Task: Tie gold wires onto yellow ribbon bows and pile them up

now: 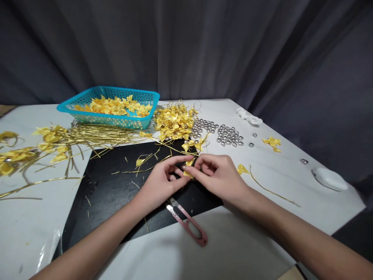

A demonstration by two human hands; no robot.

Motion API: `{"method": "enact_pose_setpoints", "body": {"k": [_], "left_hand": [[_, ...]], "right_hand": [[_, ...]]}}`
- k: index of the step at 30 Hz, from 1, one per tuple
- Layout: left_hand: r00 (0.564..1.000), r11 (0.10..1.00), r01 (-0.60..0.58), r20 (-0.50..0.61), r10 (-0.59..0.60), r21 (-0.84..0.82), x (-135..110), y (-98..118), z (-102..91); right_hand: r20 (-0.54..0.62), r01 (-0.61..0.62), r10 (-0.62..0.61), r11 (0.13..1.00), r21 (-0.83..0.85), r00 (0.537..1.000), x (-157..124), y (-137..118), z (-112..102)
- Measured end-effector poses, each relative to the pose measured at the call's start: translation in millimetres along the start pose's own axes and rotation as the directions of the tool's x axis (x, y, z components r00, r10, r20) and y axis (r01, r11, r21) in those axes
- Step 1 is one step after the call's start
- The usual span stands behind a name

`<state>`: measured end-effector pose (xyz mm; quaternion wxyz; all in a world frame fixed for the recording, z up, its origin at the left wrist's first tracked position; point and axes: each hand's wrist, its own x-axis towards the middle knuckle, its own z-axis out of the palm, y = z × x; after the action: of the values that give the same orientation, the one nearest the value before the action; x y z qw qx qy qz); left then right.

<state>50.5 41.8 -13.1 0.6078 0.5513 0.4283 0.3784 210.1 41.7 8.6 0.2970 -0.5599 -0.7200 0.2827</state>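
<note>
Over the right part of the black mat (pixel 116 190), the left hand (pixel 161 181) and right hand (pixel 218 175) both pinch one small yellow bow (pixel 189 168) at the fingertips, probably to steady it from two sides. Pink clippers (pixel 188 221) lie at the mat's near edge, within easy reach. Silver beads (pixel 230 136) sit beyond its far right corner.

Teal basket (pixel 110 120) is sitting at the back holding a heap of yellow bows (pixel 116 105), with a loose pile of bows (pixel 174 121) spilling just beside it and gold wire strips (pixel 99 134) lying in front. Silver beads (pixel 230 136) are lying scattered right of that pile. Pink snips (pixel 189 221) are resting on the black mat's (pixel 110 186) near edge, and a white dish (pixel 329 179) is sitting far right.
</note>
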Motion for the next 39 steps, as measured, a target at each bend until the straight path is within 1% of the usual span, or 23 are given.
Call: {"method": "enact_pose_setpoints", "body": {"k": [3, 7, 9, 12, 14, 16, 18, 20, 22, 25, 27, 29, 31, 34, 36, 39], "left_hand": [[0.999, 0.999, -0.034, 0.016, 0.034, 0.02, -0.2, -1.7, 1.2], [0.998, 0.996, -0.056, 0.02, 0.055, 0.064, -0.8, -1.5, 1.8], [0.996, 0.99, -0.087, 0.026, 0.084, 0.115, -1.5, -1.5, 2.2], [0.984, 0.956, -0.175, 0.032, 0.173, 0.236, -2.7, -2.4, 3.2], [0.977, 0.935, -0.21, 0.029, 0.21, 0.286, -3.1, -2.9, 3.9], [0.977, 0.935, -0.211, 0.019, 0.214, 0.285, -3.0, -2.7, 4.4], [0.983, 0.951, -0.179, 0.001, 0.185, 0.251, -2.3, -1.9, 4.5], [0.99, 0.971, -0.13, -0.023, 0.137, 0.2, -1.4, -0.8, 4.2], [0.996, 0.987, -0.073, -0.037, 0.079, 0.144, -0.7, -0.3, 3.3], [0.999, 0.999, -0.005, -0.049, 0.008, 0.048, -0.2, 0.2, 1.3], [0.998, 1.0, 0.023, -0.057, -0.023, -0.013, -0.3, 1.1, 0.0], [0.997, 0.998, 0.042, -0.062, -0.046, -0.057, -0.5, 2.6, -0.9], [0.996, 0.996, 0.051, -0.065, -0.055, -0.069, -0.7, 4.0, -1.2], [0.997, 0.999, 0.033, -0.067, -0.035, -0.032, -0.6, 4.4, -0.7], [0.998, 1.0, 0.018, -0.061, -0.018, -0.002, -0.7, 3.8, -0.2], [0.998, 1.0, -0.013, -0.059, 0.014, 0.025, -1.5, 2.7, 0.1]], "right_hand": [[-0.011, 0.016, -0.017, 0.995, -0.096, 1.0, -3.3, 1.2, 6.9], [-0.042, 0.006, -0.013, 0.989, -0.151, 0.999, -4.7, 0.7, 8.7], [-0.049, 0.008, -0.017, 0.984, -0.179, 0.999, -4.7, -0.6, 7.7], [-0.032, 0.008, -0.016, 0.97, -0.245, 0.999, -5.1, -2.9, 7.2], [-0.027, 0.019, -0.028, 0.956, -0.294, 0.999, -5.9, -4.5, 7.6], [-0.03, 0.052, -0.065, 0.941, -0.334, 0.997, -7.3, -6.5, 8.0], [-0.015, 0.094, -0.106, 0.933, -0.348, 0.994, -8.9, -8.5, 7.6], [0.019, 0.112, -0.112, 0.939, -0.326, 0.994, -9.5, -9.9, 6.2], [0.05, 0.084, -0.074, 0.965, -0.25, 0.996, -8.4, -9.7, 4.1], [0.095, -0.025, 0.028, 0.999, -0.027, 0.995, -3.0, -6.3, 0.5], [0.161, -0.114, 0.093, 0.986, 0.125, 0.983, 1.3, -3.4, -1.6], [0.239, -0.181, 0.129, 0.961, 0.208, 0.962, 4.3, -1.2, -3.0], [0.262, -0.184, 0.127, 0.962, 0.203, 0.957, 4.9, 0.2, -3.3], [0.206, -0.083, 0.064, 0.993, 0.084, 0.976, 2.3, 1.8, -2.1], [0.19, -0.022, 0.022, 1.0, -0.003, 0.982, 0.1, 2.9, -1.1], [0.19, 0.011, 0.0, 0.998, -0.055, 0.982, -1.1, 3.7, -0.2]]}}
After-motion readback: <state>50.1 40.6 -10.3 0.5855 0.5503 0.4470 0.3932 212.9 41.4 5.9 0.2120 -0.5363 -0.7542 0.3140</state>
